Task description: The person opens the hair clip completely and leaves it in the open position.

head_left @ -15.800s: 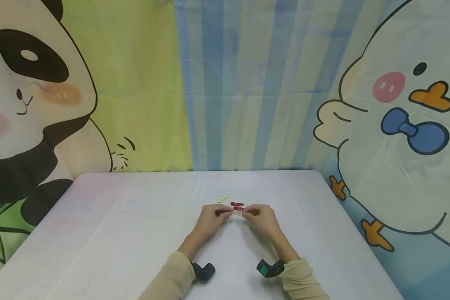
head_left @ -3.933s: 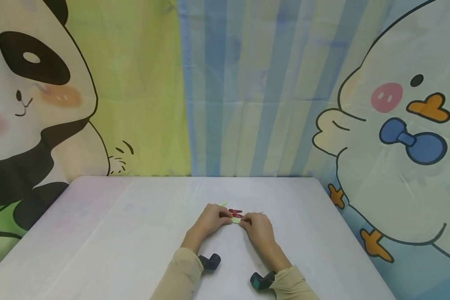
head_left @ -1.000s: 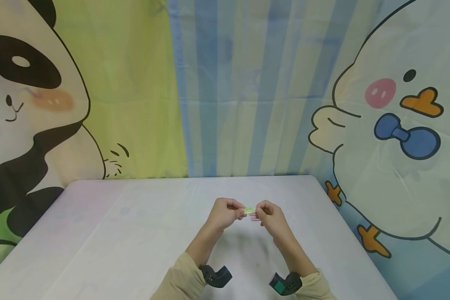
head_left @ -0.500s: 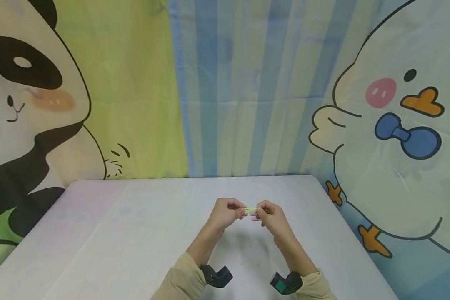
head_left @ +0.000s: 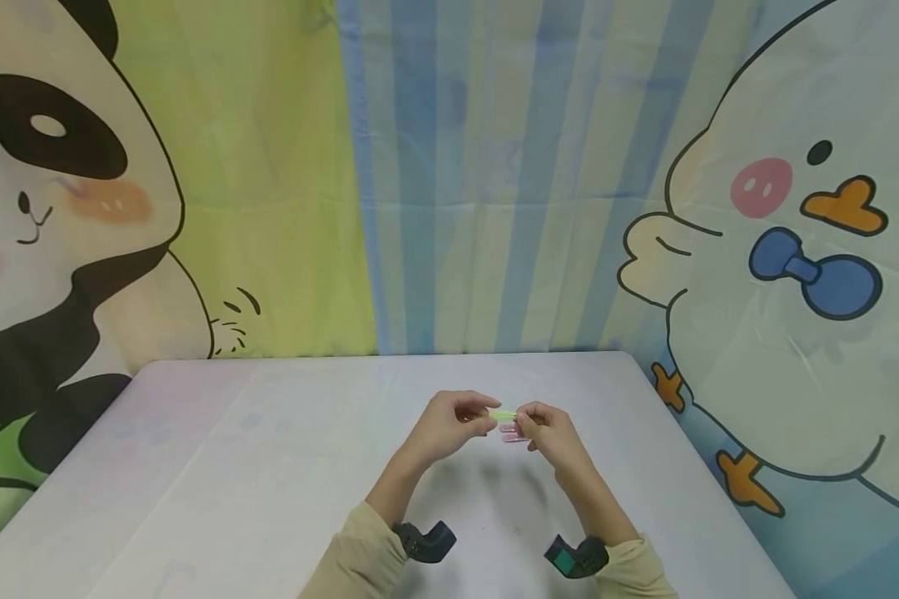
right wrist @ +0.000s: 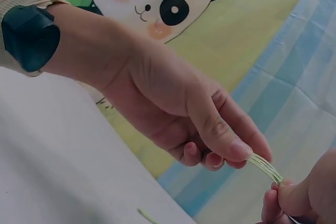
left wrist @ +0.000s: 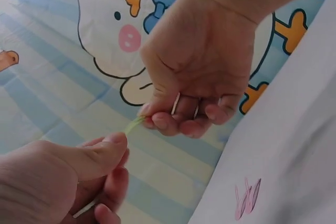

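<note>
Green hair clip [right wrist: 266, 168] is held up over the white table [head_left: 270, 466], between two hands. Nearest, beige sleeves [head_left: 360, 549] are seen, with dark devices [head_left: 429, 546] worn at the wrists. Past these, one end of the clip is pinched by the thumb and forefinger of the left hand [head_left: 449, 426]; the opposite end is gripped between the fingertips of the right hand [head_left: 559, 438], whose remaining fingers are curled inward. By the right fingertips, in the head view, two pink clips [left wrist: 254, 196] are seen side by side on the table. Farthest, the backdrop [head_left: 457, 183] is printed with a panda [head_left: 37, 208] and a white bird [head_left: 802, 374].
</note>
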Demonstrator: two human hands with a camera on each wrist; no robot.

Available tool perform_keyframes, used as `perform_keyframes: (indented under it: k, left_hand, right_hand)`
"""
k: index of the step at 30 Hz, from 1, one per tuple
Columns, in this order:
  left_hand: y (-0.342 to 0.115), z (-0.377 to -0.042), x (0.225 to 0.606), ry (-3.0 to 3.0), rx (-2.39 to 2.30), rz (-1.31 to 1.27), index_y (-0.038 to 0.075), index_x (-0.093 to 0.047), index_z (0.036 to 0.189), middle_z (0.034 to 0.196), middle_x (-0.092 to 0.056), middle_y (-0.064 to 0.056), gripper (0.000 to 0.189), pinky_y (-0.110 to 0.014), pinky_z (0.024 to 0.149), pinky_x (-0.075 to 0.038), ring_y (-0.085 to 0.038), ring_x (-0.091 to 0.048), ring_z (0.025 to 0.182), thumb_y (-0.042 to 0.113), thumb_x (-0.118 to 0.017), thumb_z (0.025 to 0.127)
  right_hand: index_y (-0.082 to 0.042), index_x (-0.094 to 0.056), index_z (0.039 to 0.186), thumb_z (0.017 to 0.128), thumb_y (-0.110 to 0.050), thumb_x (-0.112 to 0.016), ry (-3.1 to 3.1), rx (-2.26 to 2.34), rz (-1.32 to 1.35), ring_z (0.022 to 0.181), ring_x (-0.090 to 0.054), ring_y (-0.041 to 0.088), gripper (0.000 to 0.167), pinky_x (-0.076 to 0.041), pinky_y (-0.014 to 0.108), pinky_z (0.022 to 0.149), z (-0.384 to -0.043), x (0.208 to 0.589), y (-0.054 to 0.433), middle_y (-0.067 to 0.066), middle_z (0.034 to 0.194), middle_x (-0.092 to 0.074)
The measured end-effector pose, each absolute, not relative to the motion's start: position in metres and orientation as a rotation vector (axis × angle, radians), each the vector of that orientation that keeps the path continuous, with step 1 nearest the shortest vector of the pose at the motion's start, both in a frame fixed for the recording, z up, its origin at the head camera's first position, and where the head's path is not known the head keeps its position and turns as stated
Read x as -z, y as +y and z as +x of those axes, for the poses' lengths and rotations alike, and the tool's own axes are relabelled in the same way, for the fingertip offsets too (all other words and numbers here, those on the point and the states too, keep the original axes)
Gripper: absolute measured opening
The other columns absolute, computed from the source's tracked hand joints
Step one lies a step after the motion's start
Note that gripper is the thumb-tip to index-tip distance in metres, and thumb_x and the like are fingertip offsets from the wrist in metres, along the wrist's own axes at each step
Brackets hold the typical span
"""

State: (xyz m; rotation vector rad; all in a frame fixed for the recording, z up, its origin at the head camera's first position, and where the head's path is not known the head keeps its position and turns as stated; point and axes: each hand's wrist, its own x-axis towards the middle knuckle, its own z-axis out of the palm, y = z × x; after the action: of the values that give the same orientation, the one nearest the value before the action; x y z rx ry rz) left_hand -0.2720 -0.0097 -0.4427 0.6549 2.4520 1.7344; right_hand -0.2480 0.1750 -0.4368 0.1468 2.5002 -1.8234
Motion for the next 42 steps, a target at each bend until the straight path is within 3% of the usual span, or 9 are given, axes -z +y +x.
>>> perform_keyframes:
  k: [5,10,14,19,24,33,39,42]
  left_hand:
    - [-0.008,-0.273,0.444,2.603,-1.674,0.745,0.018,-0.073,0.102,0.077,-0.067,0.006,0.020,-0.022,0.055,-0.044,-0.015,-0.060,0.066,0.015,-0.074,0.082]
    - [-0.007,-0.273,0.446,2.626,-1.709,0.743,0.014,-0.074,0.099,0.084,-0.071,0.002,0.017,-0.023,0.053,-0.049,-0.023,-0.067,0.068,0.012,-0.074,0.082]
    - [-0.008,-0.273,0.448,2.655,-1.710,0.761,0.011,-0.074,0.100,0.090,-0.072,0.000,0.018,-0.022,0.056,-0.053,-0.013,-0.068,0.067,0.012,-0.073,0.082]
    - [-0.011,-0.274,0.448,2.763,-1.657,0.777,0.013,-0.075,0.100,0.087,-0.071,0.003,0.019,-0.020,0.054,-0.049,-0.006,-0.058,0.065,0.016,-0.075,0.081]
    - [-0.011,-0.276,0.451,2.818,-1.633,0.767,0.016,-0.076,0.101,0.087,-0.072,0.006,0.021,-0.021,0.052,-0.045,-0.008,-0.052,0.065,0.019,-0.075,0.080]
    - [-0.007,-0.274,0.453,2.700,-1.709,0.703,0.014,-0.075,0.103,0.092,-0.072,0.001,0.021,-0.021,0.058,-0.053,-0.014,-0.066,0.070,0.018,-0.074,0.083]
    - [-0.005,-0.274,0.455,2.679,-1.714,0.673,0.015,-0.075,0.103,0.092,-0.072,0.001,0.020,-0.022,0.055,-0.051,-0.012,-0.068,0.066,0.019,-0.073,0.083]
    - [-0.004,-0.273,0.455,2.673,-1.723,0.696,0.013,-0.075,0.102,0.090,-0.071,0.000,0.020,-0.022,0.053,-0.050,-0.020,-0.070,0.068,0.018,-0.073,0.083]
  right_hand:
    - [0.002,-0.061,0.100,0.096,-0.013,-0.054,2.490,1.817,0.139,0.083,-0.058,0.027,0.017,-0.044,0.029,0.066,-0.248,0.435,0.176,0.003,0.080,-0.063]
    - [-0.001,-0.062,0.101,0.096,-0.017,-0.055,2.490,1.784,0.119,0.085,-0.060,0.026,0.019,-0.044,0.028,0.067,-0.248,0.434,0.178,0.004,0.082,-0.066]
    - [-0.003,-0.064,0.103,0.095,-0.024,-0.058,2.510,1.717,0.083,0.090,-0.065,0.025,0.023,-0.044,0.029,0.070,-0.248,0.433,0.180,0.010,0.094,-0.071]
    - [-0.007,-0.066,0.109,0.092,-0.033,-0.061,2.545,1.638,0.017,0.096,-0.065,0.027,0.032,-0.048,0.035,0.077,-0.248,0.433,0.184,0.013,0.104,-0.071]
    - [-0.010,-0.069,0.109,0.091,-0.032,-0.062,2.623,1.605,-0.045,0.097,-0.062,0.028,0.029,-0.050,0.037,0.080,-0.249,0.435,0.188,0.009,0.102,-0.071]
    - [-0.013,-0.074,0.098,0.087,-0.024,-0.069,2.859,1.537,-0.139,0.091,-0.060,0.019,0.017,-0.050,0.033,0.077,-0.256,0.442,0.193,0.003,0.098,-0.071]
    - [-0.014,-0.074,0.094,0.085,-0.022,-0.071,3.009,1.470,-0.193,0.087,-0.061,0.015,0.012,-0.049,0.031,0.077,-0.257,0.447,0.194,0.000,0.092,-0.072]
    - [-0.014,-0.074,0.093,0.085,-0.023,-0.071,3.055,1.437,-0.195,0.087,-0.061,0.015,0.013,-0.049,0.029,0.075,-0.258,0.449,0.194,-0.001,0.090,-0.072]
